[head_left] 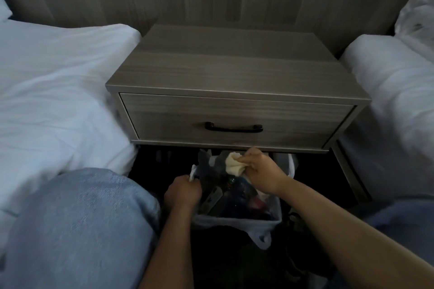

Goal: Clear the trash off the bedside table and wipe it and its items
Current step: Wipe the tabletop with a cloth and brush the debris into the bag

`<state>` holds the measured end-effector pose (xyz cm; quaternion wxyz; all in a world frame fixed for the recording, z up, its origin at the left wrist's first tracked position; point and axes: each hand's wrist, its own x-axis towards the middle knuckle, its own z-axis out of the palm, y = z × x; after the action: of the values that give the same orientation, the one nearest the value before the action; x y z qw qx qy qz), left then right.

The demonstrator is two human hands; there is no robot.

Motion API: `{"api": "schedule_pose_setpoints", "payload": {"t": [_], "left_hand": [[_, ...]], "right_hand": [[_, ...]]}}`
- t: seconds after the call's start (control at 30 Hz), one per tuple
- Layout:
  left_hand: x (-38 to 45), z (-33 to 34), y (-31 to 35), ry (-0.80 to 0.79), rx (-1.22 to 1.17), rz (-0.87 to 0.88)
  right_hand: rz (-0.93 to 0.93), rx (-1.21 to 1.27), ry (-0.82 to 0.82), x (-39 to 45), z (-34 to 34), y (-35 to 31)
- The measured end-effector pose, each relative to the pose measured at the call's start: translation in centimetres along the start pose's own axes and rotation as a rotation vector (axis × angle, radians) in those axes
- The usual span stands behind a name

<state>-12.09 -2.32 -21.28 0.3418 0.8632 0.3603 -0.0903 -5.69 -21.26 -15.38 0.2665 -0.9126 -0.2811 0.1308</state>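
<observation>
Wooden bedside table point(237, 70) top bare.

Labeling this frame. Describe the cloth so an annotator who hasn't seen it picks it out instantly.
Find the wooden bedside table; below its drawer stands a lined trash bin. The right hand grips the cloth above it: crumpled and cream, paler than the dark trash below.

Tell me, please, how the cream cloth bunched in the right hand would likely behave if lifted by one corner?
The cloth is crumpled into folds inside the right hand, so it is probably soft and floppy and would hang limp. It looks light. Its matte surface suggests it would not slip easily.
</observation>
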Motion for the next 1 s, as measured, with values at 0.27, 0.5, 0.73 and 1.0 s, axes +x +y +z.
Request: {"api": "schedule_pose_setpoints", "payload": {"t": [0.27, 0.5, 0.73, 1.0], "left_hand": [[0.2, 2.4, -0.4, 0.009, 0.070, -0.030], [-0.2, 4.0, -2.1, 0.001, -0.093, -0.168], [-3.8, 3.3, 2.1, 0.258, -0.519, 0.122], [-8.2, 6.1, 2.1, -0.099, -0.485, 0.815]], "right_hand": [[0.021, 0.107, 0.007, -0.6, -0.1, -0.1], [0.360, 0.810, -0.014, 0.2, -1.7, -0.9], [0.664, 1.040, 0.121, -0.3, 1.5, 0.0], [0.749, 1.309, 0.113, -1.7, 4.7, 0.6]]}}
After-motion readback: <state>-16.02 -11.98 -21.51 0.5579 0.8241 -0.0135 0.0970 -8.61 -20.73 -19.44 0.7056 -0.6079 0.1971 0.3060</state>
